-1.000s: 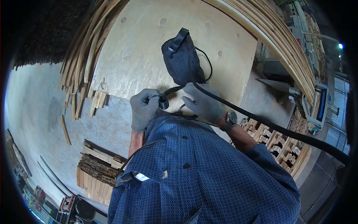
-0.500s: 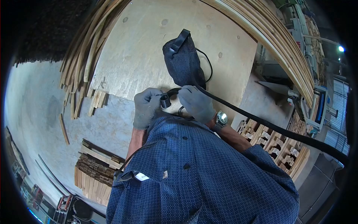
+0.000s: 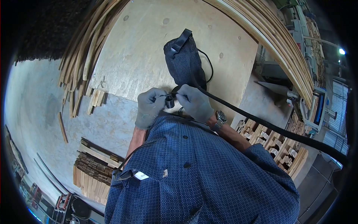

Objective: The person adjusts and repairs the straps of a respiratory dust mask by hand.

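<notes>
Both hands wear grey gloves and meet just above the blue patterned shirt. My left hand point(image 3: 151, 106) pinches one side of a black strap with a dark cylindrical piece point(image 3: 169, 102) hanging between the hands. From the other side, my right hand point(image 3: 194, 103) pinches the same black strap, its fingertips close to the left ones. Beyond them a black mesh bag point(image 3: 184, 61) with a buckle strap lies on a plywood board point(image 3: 130, 56). A thick black cable point(image 3: 261, 121) runs from near the bag toward the lower right.
Long wooden strips point(image 3: 80, 56) lie along the board's left side, and more point(image 3: 276, 37) curve along its right. Stacked wood pieces point(image 3: 93, 171) stand at lower left. A rack of short pieces point(image 3: 274, 145) and machinery point(image 3: 319, 108) are at right.
My right hand's fingers have closed in on the black strap beside the cylindrical piece. My left hand has shifted slightly right, and the cylindrical piece has moved a little right.
</notes>
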Tool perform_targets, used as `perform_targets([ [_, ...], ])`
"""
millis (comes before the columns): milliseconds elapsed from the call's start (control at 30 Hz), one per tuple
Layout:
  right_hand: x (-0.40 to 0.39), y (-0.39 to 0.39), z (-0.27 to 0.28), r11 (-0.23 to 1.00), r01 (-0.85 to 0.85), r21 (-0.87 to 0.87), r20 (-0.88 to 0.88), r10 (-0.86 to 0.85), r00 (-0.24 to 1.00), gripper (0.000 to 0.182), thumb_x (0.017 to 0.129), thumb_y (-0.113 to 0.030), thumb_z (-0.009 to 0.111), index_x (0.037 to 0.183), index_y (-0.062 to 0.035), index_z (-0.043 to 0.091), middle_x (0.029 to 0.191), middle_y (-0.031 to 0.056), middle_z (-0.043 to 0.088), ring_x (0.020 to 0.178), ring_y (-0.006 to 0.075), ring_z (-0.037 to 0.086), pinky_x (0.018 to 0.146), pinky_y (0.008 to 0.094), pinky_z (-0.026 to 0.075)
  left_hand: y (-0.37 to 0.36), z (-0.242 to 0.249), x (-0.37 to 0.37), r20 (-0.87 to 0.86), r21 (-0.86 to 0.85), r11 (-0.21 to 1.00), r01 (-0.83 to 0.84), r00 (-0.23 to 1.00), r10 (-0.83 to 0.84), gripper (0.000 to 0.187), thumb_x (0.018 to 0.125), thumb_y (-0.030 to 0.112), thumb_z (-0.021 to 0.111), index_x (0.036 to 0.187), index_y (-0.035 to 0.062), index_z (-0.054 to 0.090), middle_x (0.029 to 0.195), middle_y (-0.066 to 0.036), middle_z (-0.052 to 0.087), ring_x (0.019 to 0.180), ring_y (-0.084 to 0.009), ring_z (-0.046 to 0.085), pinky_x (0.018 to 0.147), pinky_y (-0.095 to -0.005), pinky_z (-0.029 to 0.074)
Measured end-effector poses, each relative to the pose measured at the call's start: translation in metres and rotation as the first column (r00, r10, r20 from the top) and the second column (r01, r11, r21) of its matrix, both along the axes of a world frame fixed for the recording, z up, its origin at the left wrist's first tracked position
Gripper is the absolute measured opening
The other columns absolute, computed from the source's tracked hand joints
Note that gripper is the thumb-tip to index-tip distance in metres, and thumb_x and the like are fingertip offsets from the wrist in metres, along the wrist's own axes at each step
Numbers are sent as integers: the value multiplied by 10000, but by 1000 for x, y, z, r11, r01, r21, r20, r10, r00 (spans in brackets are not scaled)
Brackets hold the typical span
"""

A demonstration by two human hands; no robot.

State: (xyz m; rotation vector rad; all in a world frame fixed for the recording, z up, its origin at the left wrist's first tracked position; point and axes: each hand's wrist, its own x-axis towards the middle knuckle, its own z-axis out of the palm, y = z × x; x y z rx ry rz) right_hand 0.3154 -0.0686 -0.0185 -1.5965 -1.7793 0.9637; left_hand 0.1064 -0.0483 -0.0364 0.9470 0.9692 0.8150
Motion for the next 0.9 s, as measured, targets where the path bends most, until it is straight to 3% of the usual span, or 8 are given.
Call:
perform_targets([
  [67, 11, 1, -1, 999, 11, -32, 150, -6, 989, 96, 950, -112, 671, 916, -40, 616, 708, 115, 620, 580, 246, 595, 559, 381, 454, -3, 5, 1, 11, -25, 997, -70, 997, 70, 129, 945, 12, 587, 952, -70, 687, 799, -128, 712, 677, -136, 655, 621, -260, 528],
  [300, 37, 2, -1, 1000, -1, 10, 192, -1, 981, 156, 945, -145, 667, 849, -49, 591, 663, 158, 603, 585, 348, 612, 539, 442, 452, 0, 14, 4, 12, -54, 996, -77, 997, 78, 109, 914, -42, 583, 914, -60, 691, 783, -107, 711, 673, -116, 649, 613, -247, 531],
  [367, 39, -1, 5, 980, 50, -193, 261, 3, 965, 177, 962, -234, 641, 893, -83, 581, 740, 169, 661, 715, 412, 673, 620, 514, 495, 0, 15, 1, -33, -113, 985, -128, 992, 125, 109, 907, -40, 586, 904, -67, 691, 769, -102, 711, 669, -115, 650, 614, -246, 531],
  [600, 36, 7, 2, 990, 77, -115, 213, -52, 976, 221, 928, -269, 716, 942, -75, 611, 764, 157, 690, 739, 382, 699, 639, 469, 530, 9, 33, -25, -216, 22, 997, -74, 973, 77, 106, 909, -18, 603, 914, -71, 695, 798, -117, 714, 685, -132, 656, 647, -259, 541],
  [667, 34, 12, 1, 982, 57, 177, -48, -50, 998, 183, 892, -150, 770, 932, -67, 612, 700, 82, 657, 611, 235, 661, 576, 384, 504, 16, 42, -39, -272, 158, 987, 36, 962, 9, 103, 901, -26, 601, 916, -72, 692, 807, -114, 711, 702, -130, 656, 660, -262, 547],
  [700, 36, 9, 2, 982, 59, 181, -50, -51, 997, 183, 892, -150, 770, 932, -67, 612, 700, 82, 657, 611, 235, 661, 576, 384, 504, 19, 48, -43, -227, 165, 986, 7, 973, 32, 101, 895, -32, 598, 916, -69, 690, 820, -111, 710, 714, -128, 653, 658, -261, 544],
  [800, 52, -1, 7, 975, 218, 38, -82, -214, 973, 206, 876, -127, 793, 981, -63, 628, 806, 80, 692, 627, 189, 660, 595, 360, 523, 34, 51, -66, -299, 152, 987, 47, 954, 1, 100, 872, -20, 629, 911, -41, 719, 785, -52, 707, 701, -72, 627, 637, -224, 518],
  [900, 63, -10, 8, 934, 316, -164, 117, -300, 947, 259, 865, -198, 788, 1045, -80, 644, 895, 113, 732, 767, 299, 733, 712, 413, 582, 47, 63, -80, -300, 208, 976, 65, 954, 1, 94, 879, -18, 625, 910, -38, 712, 793, -57, 707, 703, -78, 629, 639, -230, 521],
])
